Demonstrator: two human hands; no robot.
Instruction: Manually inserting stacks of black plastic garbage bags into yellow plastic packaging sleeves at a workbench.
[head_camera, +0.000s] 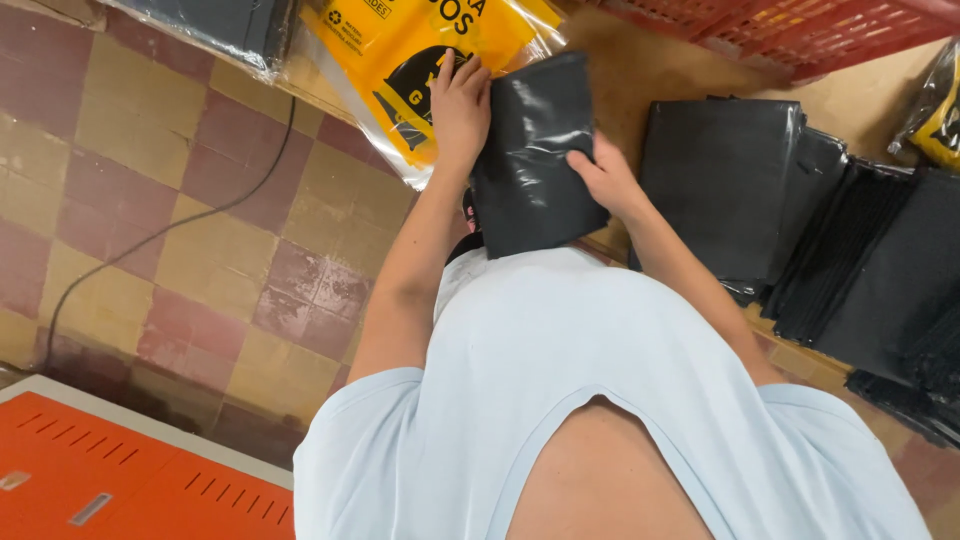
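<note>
The person looks down over a pale blue T-shirt (560, 380) at a folded bundle of black plastic bags (533, 150) held between both hands in front of the body. The left hand (460, 105) lies along the bundle's left edge, its fingers (470, 72) stretched upward and closed against the plastic, with the fingertips reaching over onto a yellow printed package (400, 60) in a clear wrapper that lies just beyond. The right hand (600, 180) clamps the bundle's right edge lower down, thumb on the glossy front face and the other fingers hidden behind it. The bundle stands tilted, its top leaning slightly to the right, and its lower end sits close to the person's stomach.

To the right, on a brown surface (640, 70), lie stacks of flat black bags (800, 200), one square pile near the right forearm and further fanned piles reaching to the picture's right edge. A red plastic crate (800, 30) sits at the top right, and another yellow-and-black packet (940, 120) shows at the far right edge. On the left the floor (150, 180) is tiled in red and yellow squares, with a dark cable (150, 240) running across it. An orange metal cabinet (120, 470) with slotted vents fills the lower left corner.
</note>
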